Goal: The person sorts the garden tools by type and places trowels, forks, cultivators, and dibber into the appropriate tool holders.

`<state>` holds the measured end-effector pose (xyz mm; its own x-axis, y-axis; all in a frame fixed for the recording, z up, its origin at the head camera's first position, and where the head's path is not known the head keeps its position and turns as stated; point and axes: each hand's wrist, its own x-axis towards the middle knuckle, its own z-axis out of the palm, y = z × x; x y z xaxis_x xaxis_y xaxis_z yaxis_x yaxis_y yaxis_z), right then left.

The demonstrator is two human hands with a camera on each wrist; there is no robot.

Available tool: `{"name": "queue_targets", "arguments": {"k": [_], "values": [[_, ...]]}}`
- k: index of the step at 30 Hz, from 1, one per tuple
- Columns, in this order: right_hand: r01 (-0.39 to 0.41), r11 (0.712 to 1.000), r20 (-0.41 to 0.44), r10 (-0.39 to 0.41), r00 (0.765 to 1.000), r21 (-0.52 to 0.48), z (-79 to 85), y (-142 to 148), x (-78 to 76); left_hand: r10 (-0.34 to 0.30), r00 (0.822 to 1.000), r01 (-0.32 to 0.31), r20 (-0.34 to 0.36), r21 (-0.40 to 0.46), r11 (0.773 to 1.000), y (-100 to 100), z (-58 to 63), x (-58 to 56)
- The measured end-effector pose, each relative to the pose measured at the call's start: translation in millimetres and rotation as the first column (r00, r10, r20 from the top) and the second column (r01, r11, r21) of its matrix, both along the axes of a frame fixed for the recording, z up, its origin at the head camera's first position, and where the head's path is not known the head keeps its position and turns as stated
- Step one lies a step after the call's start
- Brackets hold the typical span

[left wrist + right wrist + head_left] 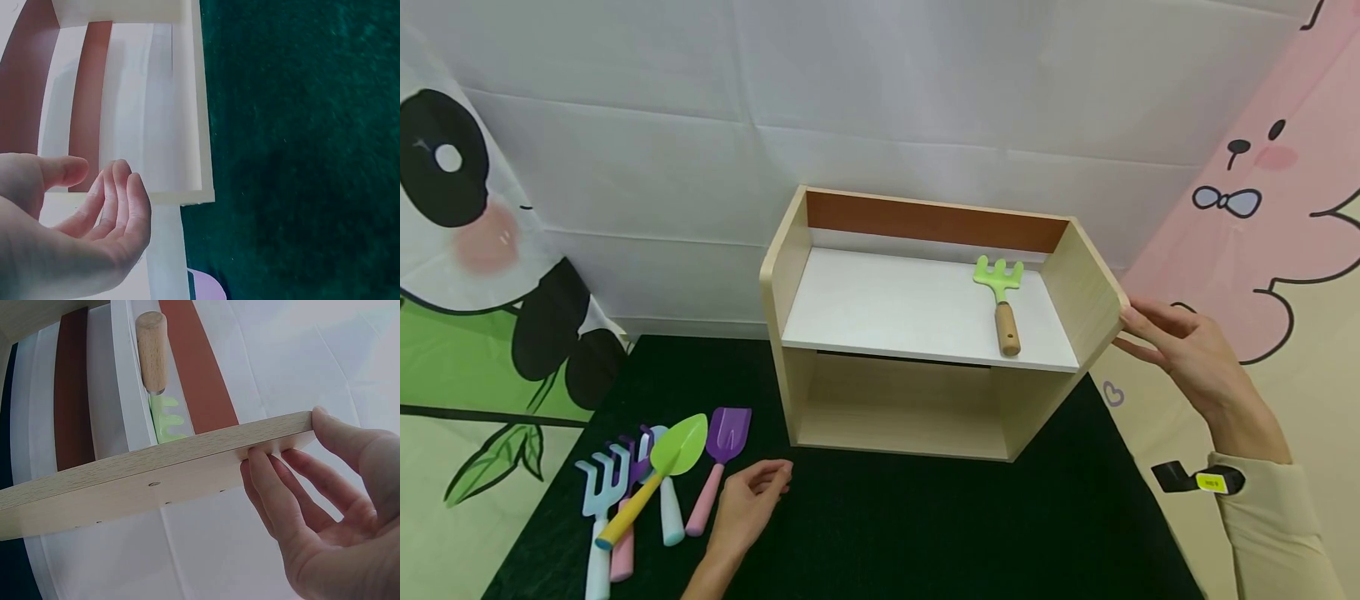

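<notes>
A small two-tier wooden shelf [1086, 287] with a white middle board stands on the dark green tabletop. At its upper right front corner, my right hand [1202, 367] holds the side panel, thumb on the edge and fingers against the outer face in the right wrist view. On the white board lies a toy hand fork [1007, 327] with green tines and a wooden handle. My left hand [750, 504] hovers below the shelf's lower left front corner, fingers loosely curled and holding nothing. Just left of it is a purple toy shovel [727, 435] with a pink handle.
More toy garden tools lie at the left: a green trowel [680, 444] with a yellow handle across the pile, a light blue fork [600, 497], and others partly covered. A white cloth wall [880, 83] rises behind the shelf; printed panels flank it.
</notes>
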<state>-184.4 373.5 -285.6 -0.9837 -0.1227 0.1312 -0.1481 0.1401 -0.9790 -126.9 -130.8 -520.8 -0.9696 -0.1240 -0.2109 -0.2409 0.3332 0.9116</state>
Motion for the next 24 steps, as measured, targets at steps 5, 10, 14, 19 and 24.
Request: {"name": "queue_targets", "arguments": {"k": [5,10,14,19,24], "values": [[0.006,1.0,0.004,-0.006,1.0,-0.003,0.2,0,-0.2,0.021,1.0,-0.021,0.0,-0.044,0.999,-7,-3.2,0.8],[0.008,1.0,0.01,-0.007,1.0,-0.016,0.3,0,-0.5,0.07,0.997,-0.069,0.012,-0.087,0.994,-12,-5.8,1.6],[0.008,1.0,0.013,-0.007,1.0,-0.022,0.1,0,-0.6,0.081,0.997,-0.08,0.004,-0.126,0.989,-18,-8.7,2.3],[0.016,1.0,0.017,-0.015,1.0,-0.011,0.0,1,-0.3,0.095,0.995,-0.096,-0.016,-0.178,0.979,-26,-12.8,2.5],[0.012,1.0,0.016,-0.012,1.0,-0.001,0.1,0,-0.8,0.117,0.993,-0.116,-0.006,-0.202,0.973,-34,-13.7,3.9]]}}
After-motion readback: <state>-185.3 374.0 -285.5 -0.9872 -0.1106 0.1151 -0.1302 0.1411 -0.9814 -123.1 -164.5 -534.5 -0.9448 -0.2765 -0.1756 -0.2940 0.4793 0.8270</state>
